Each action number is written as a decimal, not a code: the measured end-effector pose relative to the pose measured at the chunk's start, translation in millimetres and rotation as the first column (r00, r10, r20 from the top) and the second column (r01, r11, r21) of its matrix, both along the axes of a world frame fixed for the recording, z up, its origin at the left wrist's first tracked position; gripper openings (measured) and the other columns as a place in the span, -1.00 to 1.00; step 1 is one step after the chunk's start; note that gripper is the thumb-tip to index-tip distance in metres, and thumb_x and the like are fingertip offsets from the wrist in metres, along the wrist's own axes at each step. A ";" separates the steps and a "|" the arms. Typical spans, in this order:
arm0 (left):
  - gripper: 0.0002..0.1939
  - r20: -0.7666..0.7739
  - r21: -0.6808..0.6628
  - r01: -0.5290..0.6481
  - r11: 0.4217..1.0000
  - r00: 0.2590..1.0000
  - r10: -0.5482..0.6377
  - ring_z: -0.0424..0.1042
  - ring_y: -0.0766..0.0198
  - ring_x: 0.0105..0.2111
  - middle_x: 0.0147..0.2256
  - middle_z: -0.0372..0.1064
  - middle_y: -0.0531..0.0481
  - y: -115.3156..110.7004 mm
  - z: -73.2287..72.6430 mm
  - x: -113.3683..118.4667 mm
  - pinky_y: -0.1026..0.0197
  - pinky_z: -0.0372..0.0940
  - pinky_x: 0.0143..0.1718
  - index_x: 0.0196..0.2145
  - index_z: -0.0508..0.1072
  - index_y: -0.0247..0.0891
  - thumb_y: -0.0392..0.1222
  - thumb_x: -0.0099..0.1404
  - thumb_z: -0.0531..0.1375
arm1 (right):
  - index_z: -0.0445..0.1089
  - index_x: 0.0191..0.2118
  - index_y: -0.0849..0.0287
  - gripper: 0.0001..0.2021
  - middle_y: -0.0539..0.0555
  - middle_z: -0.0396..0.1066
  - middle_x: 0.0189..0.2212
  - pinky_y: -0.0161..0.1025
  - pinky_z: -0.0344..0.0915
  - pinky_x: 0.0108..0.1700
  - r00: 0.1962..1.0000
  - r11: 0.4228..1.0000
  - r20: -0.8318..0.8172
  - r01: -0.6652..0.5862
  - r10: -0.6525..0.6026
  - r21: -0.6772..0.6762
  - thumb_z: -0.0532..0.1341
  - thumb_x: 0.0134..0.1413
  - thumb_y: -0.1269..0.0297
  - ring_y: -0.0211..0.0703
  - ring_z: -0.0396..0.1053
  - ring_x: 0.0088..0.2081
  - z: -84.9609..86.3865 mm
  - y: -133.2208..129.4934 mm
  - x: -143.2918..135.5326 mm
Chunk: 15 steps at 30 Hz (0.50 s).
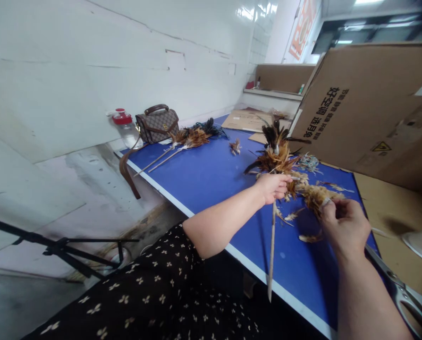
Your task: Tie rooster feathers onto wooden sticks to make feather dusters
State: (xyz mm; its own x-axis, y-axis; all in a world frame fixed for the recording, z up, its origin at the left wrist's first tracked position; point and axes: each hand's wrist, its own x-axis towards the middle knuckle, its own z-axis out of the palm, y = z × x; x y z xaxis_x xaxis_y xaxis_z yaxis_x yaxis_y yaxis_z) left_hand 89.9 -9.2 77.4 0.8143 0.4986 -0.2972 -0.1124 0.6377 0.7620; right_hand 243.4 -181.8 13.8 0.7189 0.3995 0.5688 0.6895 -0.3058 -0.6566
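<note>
My left hand (275,188) is closed around a wooden stick (272,250), just below a bunch of brown and black feathers (276,153) at its top. The stick's lower end reaches past the table's front edge. Pale feathers (315,194) lie to the right of the stick, and my right hand (347,222) pinches a tuft of them between thumb and fingers. Loose feathers (310,238) are scattered on the blue table (211,189) beneath both hands. Partly behind my right forearm lie scissors (397,283).
Two finished-looking feather dusters (193,138) lie at the table's left, near a brown handbag (157,123) and a red-capped bottle (123,125). A large cardboard box (367,108) stands at the right. Bluish scraps (308,163) and a small feather clump (235,147) lie farther back.
</note>
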 end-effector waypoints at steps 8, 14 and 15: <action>-0.69 -0.024 0.048 0.063 0.997 0.998 -0.062 -0.09 0.60 -0.66 -0.43 0.47 -0.02 -19.3 -2.0 4.1 0.42 -0.21 -0.66 -0.40 0.45 -0.36 -0.39 0.57 0.21 | 0.66 -0.11 0.06 -0.55 0.09 0.69 -0.26 -0.13 0.50 -0.28 0.945 0.944 0.006 -0.326 0.326 0.055 0.42 0.25 -0.25 -0.03 0.57 -0.34 -10.5 8.0 -10.5; -0.73 -0.060 0.041 0.103 0.994 0.993 -0.100 -0.08 0.58 -0.67 -0.52 0.30 0.12 -29.1 -14.5 8.2 0.42 -0.21 -0.67 -0.41 0.48 -0.36 -0.40 0.51 0.29 | 0.67 -0.07 0.07 -0.55 0.10 0.68 -0.29 -0.12 0.50 -0.30 0.965 0.964 0.072 -0.256 0.252 0.067 0.41 0.31 -0.25 0.00 0.58 -0.36 -14.3 7.2 -6.4; -0.72 -0.062 0.031 0.103 0.994 0.993 -0.101 -0.08 0.58 -0.68 -0.52 0.29 0.13 -29.4 -16.4 8.9 0.42 -0.21 -0.67 -0.40 0.48 -0.35 -0.40 0.52 0.28 | 0.67 -0.07 0.08 -0.56 0.11 0.69 -0.29 -0.10 0.52 -0.27 0.972 0.970 0.080 -0.229 0.223 0.075 0.39 0.34 -0.23 0.02 0.60 -0.35 -14.0 6.5 -5.7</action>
State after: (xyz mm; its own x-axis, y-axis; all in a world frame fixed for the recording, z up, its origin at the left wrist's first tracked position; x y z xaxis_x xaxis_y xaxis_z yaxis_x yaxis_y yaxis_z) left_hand 98.8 -38.5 61.0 0.8425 0.4245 -0.3315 -0.0015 0.6174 0.7867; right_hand 237.7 -175.2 -0.2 0.5723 0.4960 0.6530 0.7798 -0.0829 -0.6205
